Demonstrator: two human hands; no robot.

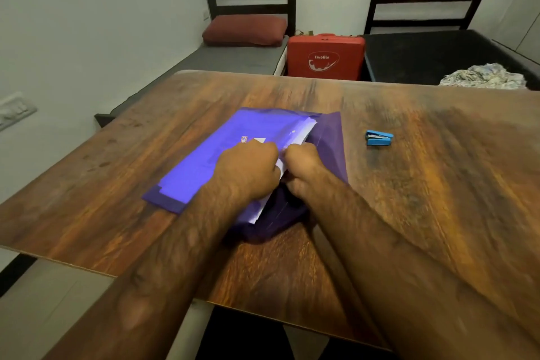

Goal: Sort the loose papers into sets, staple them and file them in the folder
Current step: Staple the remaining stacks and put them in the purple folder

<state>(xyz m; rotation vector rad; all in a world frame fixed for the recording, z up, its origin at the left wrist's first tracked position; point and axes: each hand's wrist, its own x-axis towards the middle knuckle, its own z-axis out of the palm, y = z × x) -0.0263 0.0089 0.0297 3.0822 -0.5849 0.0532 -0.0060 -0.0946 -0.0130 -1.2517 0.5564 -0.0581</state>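
- The left hand [248, 166] is curling its fingers over the white papers [304, 130] at the mouth of the purple folder [204, 161], pinching their near edge.
- The right hand [301, 166] is curling tight against the same edge; with the motion blur, I cannot tell whether it is gripping paper or folder.
- The papers are sitting mostly inside the folder, with their edges showing along its open right side, and the folder is lying flat on the wooden table [409, 184].
- Risk: because the two hands are crowding one spot, the sheets are likely to buckle or crease if pushed unevenly.
- Risk: the far corner of the stack is sticking out past the mouth, so it may catch or tear when the open flap [330, 143] is folded over.
- Risk: the folder may slide on the smooth tabletop, since nothing is pinning its left half.
- Counts: two hands, one folder and one stack of papers whose sheets are too blurred to number.
- One blue stapler [379, 137] is lying well apart to the right.
- Beyond the table, one red case [325, 57], one cushion [244, 30] and one crumpled cloth [482, 76] are showing.
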